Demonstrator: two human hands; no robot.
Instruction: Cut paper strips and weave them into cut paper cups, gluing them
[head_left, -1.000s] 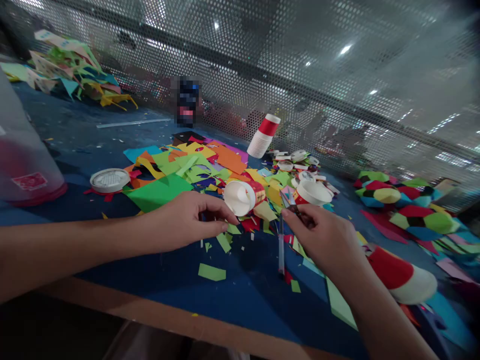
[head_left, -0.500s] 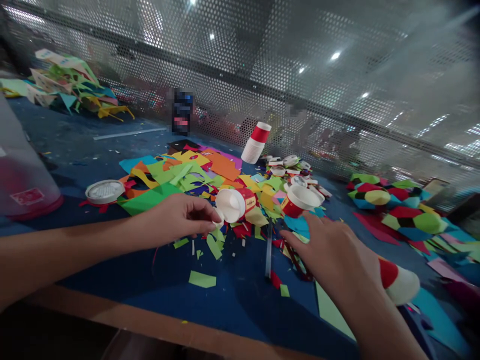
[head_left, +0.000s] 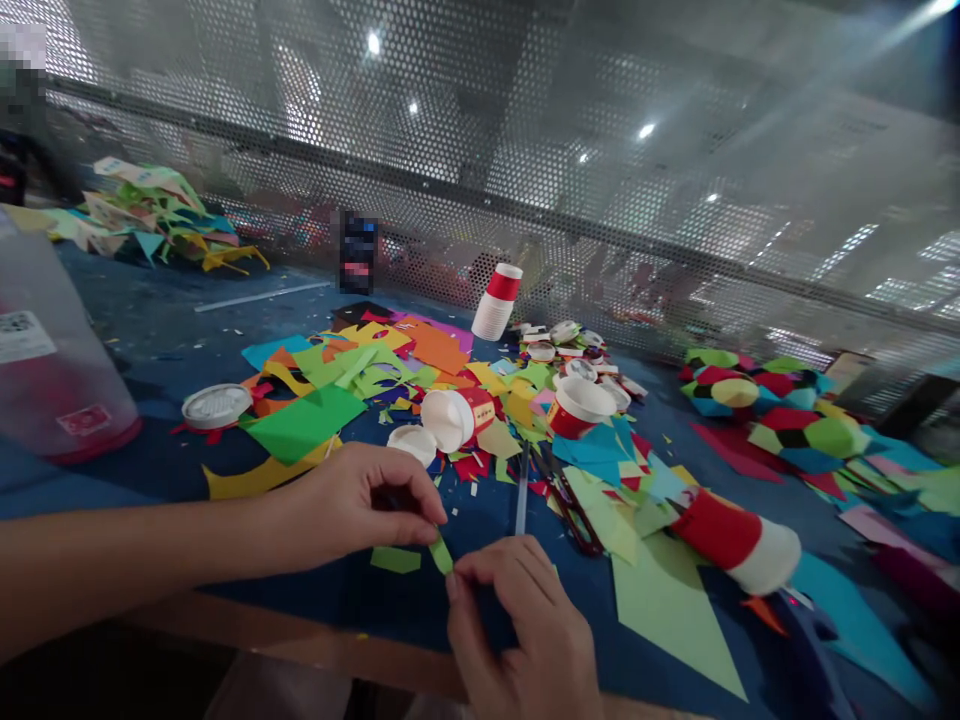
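Between my two hands is a small light-green paper strip [head_left: 442,554], held above the blue table near its front edge. My left hand [head_left: 375,505] pinches its upper end between thumb and fingertips. The lower end is in the pinch of my right hand [head_left: 517,620]. Just beyond my left hand, a red and white paper cup [head_left: 459,418] lies on its side, with a white round piece [head_left: 412,443] at its mouth. Another light-green paper scrap [head_left: 396,560] lies on the table behind my hands.
Scissors [head_left: 570,505] and a clear strip [head_left: 522,490] lie beyond my right hand. Coloured paper scraps [head_left: 307,420] spread across the middle. A cup stack [head_left: 498,302] stands behind, a decorated cup [head_left: 735,540] lies right, and a translucent container [head_left: 60,340] stands left.
My left hand has left the white piece by the cup and moved nearer me. My right hand has come in leftward from the right-hand cup. Both now grip the green strip.
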